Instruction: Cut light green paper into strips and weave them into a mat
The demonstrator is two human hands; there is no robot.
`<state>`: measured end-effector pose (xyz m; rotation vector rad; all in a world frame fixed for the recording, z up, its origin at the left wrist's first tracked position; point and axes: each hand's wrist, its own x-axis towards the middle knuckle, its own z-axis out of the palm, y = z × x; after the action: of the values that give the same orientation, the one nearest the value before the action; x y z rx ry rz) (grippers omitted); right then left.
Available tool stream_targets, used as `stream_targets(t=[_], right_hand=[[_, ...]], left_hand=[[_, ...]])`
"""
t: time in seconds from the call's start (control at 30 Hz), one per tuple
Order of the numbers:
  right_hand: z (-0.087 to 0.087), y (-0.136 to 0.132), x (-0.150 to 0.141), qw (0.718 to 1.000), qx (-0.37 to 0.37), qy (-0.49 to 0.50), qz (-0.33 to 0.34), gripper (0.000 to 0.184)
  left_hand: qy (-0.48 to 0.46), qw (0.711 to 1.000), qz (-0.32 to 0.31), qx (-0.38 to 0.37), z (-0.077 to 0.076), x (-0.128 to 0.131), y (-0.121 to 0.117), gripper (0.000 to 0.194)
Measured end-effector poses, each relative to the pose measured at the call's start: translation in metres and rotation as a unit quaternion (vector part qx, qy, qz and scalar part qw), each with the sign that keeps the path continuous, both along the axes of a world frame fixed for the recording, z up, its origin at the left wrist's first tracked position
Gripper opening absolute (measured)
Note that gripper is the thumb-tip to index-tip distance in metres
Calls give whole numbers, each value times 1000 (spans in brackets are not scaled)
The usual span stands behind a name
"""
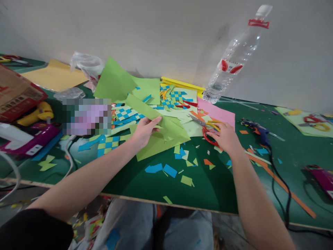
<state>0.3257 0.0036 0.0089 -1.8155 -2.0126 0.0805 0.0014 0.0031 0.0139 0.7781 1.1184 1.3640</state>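
My left hand pinches the edge of a folded green paper sheet that lies on the green table. My right hand rests on the red and yellow handles of a pair of scissors, fingers curled over them, next to a pink sheet. Behind the hands lies a pile of green sheets and woven blue-and-green paper mats. Small paper scraps are scattered in front of the hands.
An empty plastic bottle leans on the wall at the back. A glue gun with a black cord lies to the right, another pair of scissors beyond it. A cardboard box and a magenta tool sit on the left.
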Motion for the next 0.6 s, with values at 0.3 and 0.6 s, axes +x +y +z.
stream_targets(t=[0.3, 0.6], right_hand=[[18, -6, -10, 976, 60, 196, -69, 50], [23, -19, -43, 963, 98, 249, 15, 52]], left_hand=[[34, 999, -1, 7, -2, -1, 1, 29], [106, 993, -51, 20, 0, 1, -4, 27]])
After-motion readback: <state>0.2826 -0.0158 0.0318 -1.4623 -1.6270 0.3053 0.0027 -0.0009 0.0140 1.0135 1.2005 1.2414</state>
